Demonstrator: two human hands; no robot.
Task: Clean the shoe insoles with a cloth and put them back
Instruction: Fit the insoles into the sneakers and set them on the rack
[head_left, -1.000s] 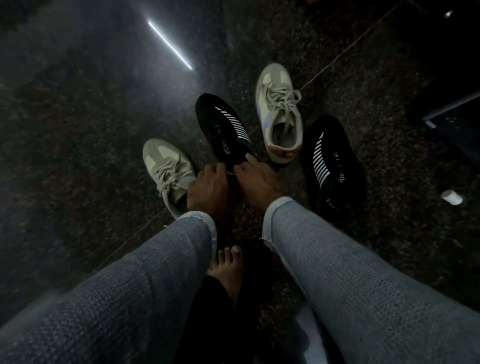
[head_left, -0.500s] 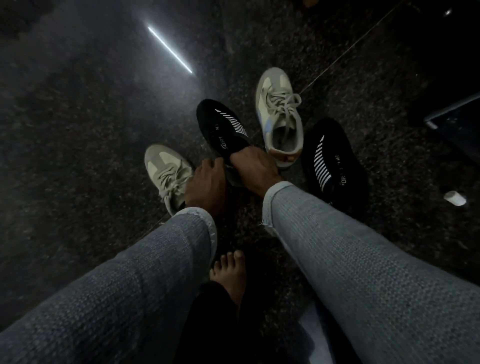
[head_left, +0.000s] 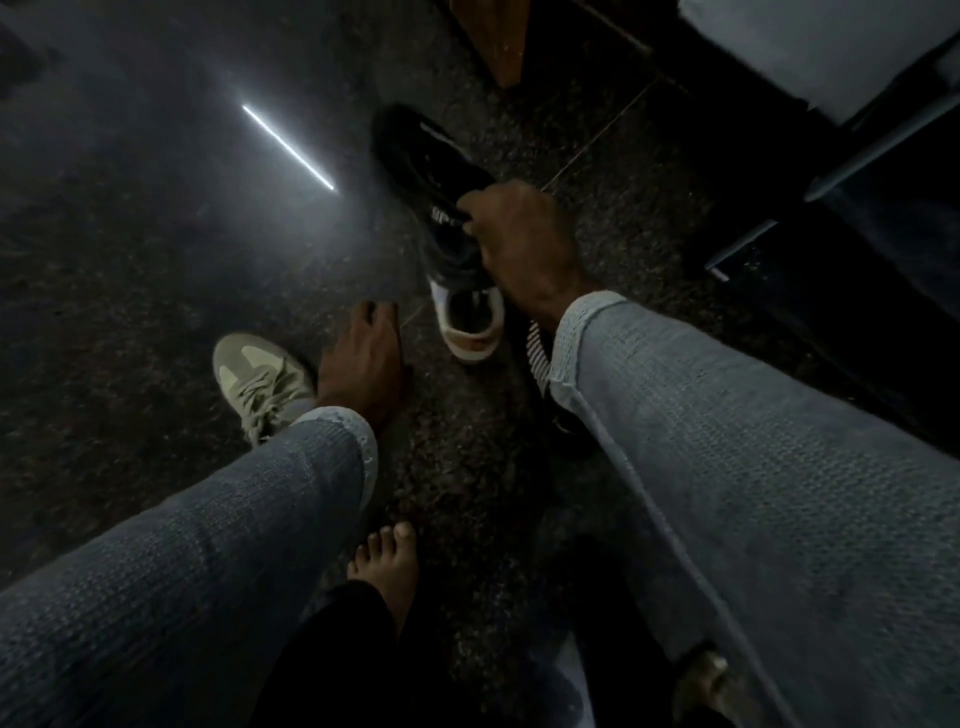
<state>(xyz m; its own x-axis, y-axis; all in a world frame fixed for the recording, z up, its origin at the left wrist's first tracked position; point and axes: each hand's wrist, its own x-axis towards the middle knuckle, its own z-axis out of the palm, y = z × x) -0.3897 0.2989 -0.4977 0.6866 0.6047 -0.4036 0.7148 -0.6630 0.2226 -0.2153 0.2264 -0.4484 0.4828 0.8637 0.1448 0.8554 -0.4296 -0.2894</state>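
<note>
Head view: right hand (head_left: 524, 244) grips a blurred black knit shoe (head_left: 436, 187) above the far floor; left hand (head_left: 363, 364) hangs relaxed, holding nothing. Dim light could spoil pulling the unseen insole.

Dim, grainy — glare streak (head_left: 288, 147) on floor.

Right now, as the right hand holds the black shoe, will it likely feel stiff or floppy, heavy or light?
Probably light: the right hand alone grips the black shoe raised. Likely fairly stiff: held by one end, it does not visibly droop. Blur limits certainty.
</note>
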